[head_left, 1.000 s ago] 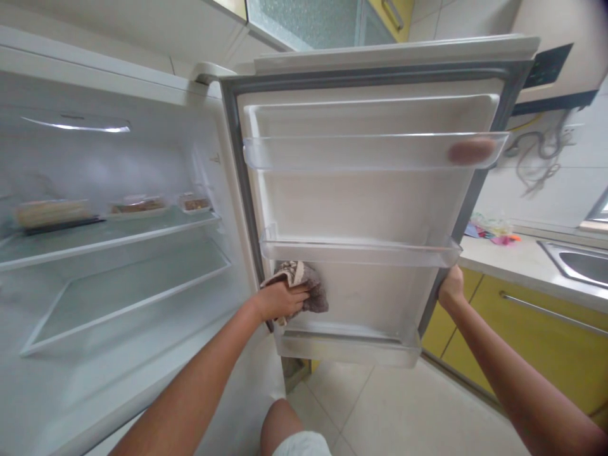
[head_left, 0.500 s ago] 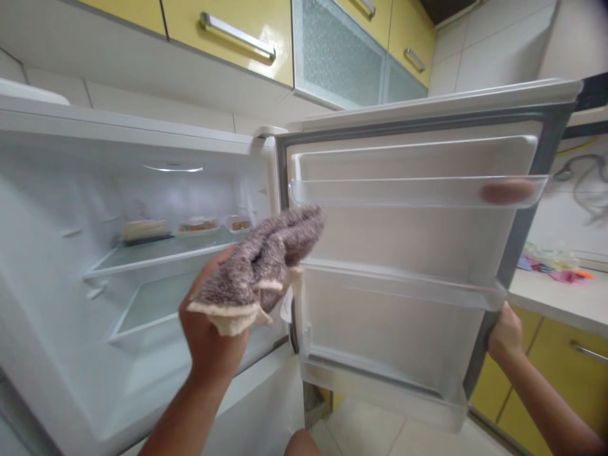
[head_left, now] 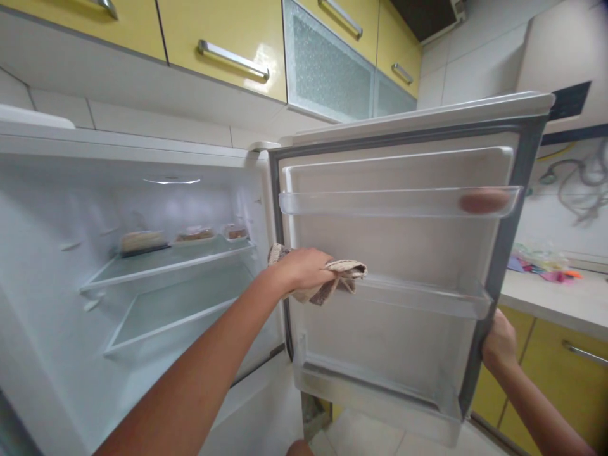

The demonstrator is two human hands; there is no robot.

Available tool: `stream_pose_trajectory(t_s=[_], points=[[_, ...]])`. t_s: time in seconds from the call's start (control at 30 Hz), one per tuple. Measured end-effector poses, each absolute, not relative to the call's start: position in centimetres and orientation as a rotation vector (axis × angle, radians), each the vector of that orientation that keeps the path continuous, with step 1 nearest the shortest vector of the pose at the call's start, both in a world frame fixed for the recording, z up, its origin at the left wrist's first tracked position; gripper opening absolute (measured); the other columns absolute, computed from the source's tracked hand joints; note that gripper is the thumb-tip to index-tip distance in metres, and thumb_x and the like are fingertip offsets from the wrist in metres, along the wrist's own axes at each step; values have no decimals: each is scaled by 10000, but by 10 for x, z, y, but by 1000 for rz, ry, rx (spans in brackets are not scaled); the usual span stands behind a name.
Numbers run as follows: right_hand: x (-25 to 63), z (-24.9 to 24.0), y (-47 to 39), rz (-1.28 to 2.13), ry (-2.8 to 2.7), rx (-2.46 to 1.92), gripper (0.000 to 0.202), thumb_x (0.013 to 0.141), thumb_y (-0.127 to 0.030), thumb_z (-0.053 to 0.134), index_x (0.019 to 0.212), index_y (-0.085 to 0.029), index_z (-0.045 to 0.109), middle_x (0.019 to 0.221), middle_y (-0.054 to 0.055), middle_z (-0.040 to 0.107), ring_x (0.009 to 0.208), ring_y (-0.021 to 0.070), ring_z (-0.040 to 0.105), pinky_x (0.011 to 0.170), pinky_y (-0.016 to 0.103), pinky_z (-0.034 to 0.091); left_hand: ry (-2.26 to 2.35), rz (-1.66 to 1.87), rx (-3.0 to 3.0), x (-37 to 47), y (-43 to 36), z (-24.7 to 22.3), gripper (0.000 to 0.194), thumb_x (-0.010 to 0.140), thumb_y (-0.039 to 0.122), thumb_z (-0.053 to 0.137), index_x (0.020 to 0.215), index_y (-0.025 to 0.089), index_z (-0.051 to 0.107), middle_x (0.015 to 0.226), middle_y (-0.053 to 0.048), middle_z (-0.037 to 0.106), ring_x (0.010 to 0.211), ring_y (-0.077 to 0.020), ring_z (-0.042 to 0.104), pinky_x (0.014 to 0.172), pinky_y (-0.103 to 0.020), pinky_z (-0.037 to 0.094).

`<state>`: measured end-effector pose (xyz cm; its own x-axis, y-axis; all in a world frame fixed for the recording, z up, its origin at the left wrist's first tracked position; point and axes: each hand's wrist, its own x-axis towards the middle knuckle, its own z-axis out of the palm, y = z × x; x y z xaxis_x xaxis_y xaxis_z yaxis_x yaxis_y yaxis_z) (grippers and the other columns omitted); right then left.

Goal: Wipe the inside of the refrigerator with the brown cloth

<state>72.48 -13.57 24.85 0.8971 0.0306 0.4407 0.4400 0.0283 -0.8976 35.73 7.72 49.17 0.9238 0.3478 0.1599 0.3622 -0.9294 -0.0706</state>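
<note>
Near the hinge side of the open fridge door (head_left: pixel 403 244), the left hand (head_left: pixel 306 269) is closed around a bunched brown-and-cream cloth (head_left: pixel 351 269), which sticks out at both sides of its fingers. The cloth is by the hinge end of the door's clear middle bin (head_left: pixel 422 299); whether they touch is unclear. At the door's outer edge, the right hand (head_left: pixel 501 342) is curled closed around the rim, its fingertips hidden. Above the middle bin, a clear top bin (head_left: pixel 361 204) has a reddish oval item (head_left: pixel 483 201) at its outer end. Left of the door, inside the fridge, three food packages (head_left: pixel 142 240) sit on the upper glass shelf (head_left: pixel 178 269). Right of the door, colourful items (head_left: pixel 555 273) lie on the tabletop (head_left: pixel 546 292).
</note>
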Motion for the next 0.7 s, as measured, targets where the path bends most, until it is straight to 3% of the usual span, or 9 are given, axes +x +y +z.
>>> stream_pose_trajectory(t_s=[0.17, 0.43, 0.6, 0.7], points=[[727, 246, -137, -312, -395, -1483, 343, 810, -510, 374, 672, -227, 512, 675, 17, 517, 687, 216, 453, 676, 393, 337, -450, -182, -2991, 416, 32, 495, 631, 822, 704, 350, 875, 221, 753, 953, -135, 774, 837, -279, 708, 638, -330, 496], [730, 246, -134, -369, -424, -1446, 325, 726, -539, 421, 723, -241, 550, 793, 61, 571, 772, 271, 493, 774, 453, 393, -74, -446, -3096, 508, -82, 465, 344, 856, 358, 492, 1012, 146, 713, 993, -169, 764, 888, -284, 729, 700, -400, 570], [734, 241, -138, -360, -455, -1488, 335, 763, -549, 426, 681, -255, 564, 730, 55, 570, 754, 284, 499, 745, 472, 381, -62, -567, -3013, 474, -50, 460, 570, 759, 671, 526, 1075, 209, 637, 1000, -123, 756, 893, -335, 722, 739, -492, 584], [736, 236, -142, -315, -461, -1500, 348, 814, -566, 406, 688, -284, 566, 701, 33, 562, 704, 272, 489, 719, 472, 381, -191, -550, -2939, 429, -4, 461, 491, 727, 650, 557, 1011, 255, 618, 1022, -78, 751, 897, -321, 721, 731, -455, 574]])
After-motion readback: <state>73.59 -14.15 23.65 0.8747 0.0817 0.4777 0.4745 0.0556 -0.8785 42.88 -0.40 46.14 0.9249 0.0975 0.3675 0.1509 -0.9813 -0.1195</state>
